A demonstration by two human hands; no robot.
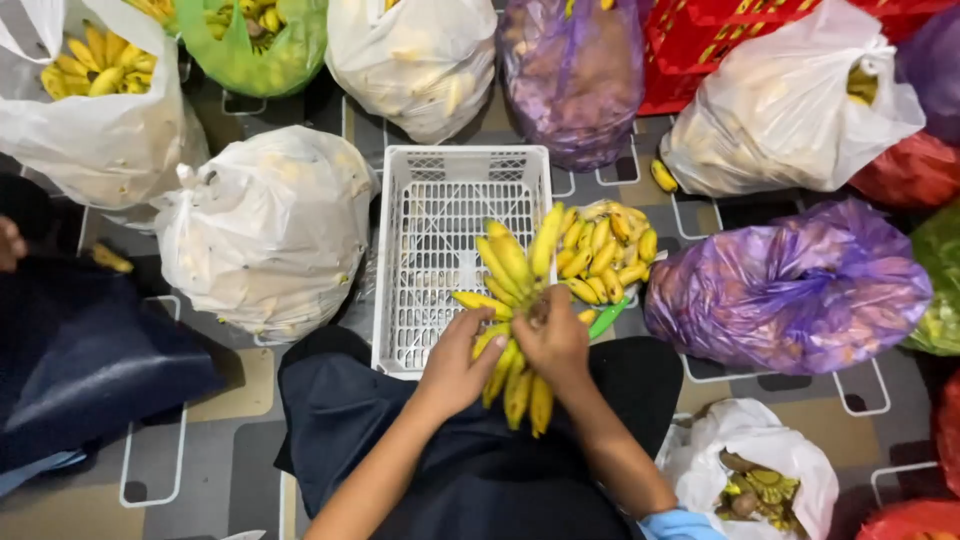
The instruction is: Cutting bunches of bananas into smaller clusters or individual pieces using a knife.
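Both my hands hold one bunch of small yellow bananas [512,265] over my lap, at the near edge of a white plastic crate [440,210]. My left hand [458,358] grips the bunch from the left side. Gripping its stem from the right is my right hand [556,340]. Some bananas point up over the crate, others hang down between my hands. A second pile of yellow bananas [608,250] lies on the floor just right of the crate.
Full plastic bags ring the crate: white [265,230], green [255,45], purple [790,285] and red [905,170]. A loose banana [663,176] lies on the floor. A bag of scraps [755,485] sits at my right. Another person's dark clothing [80,350] is at left.
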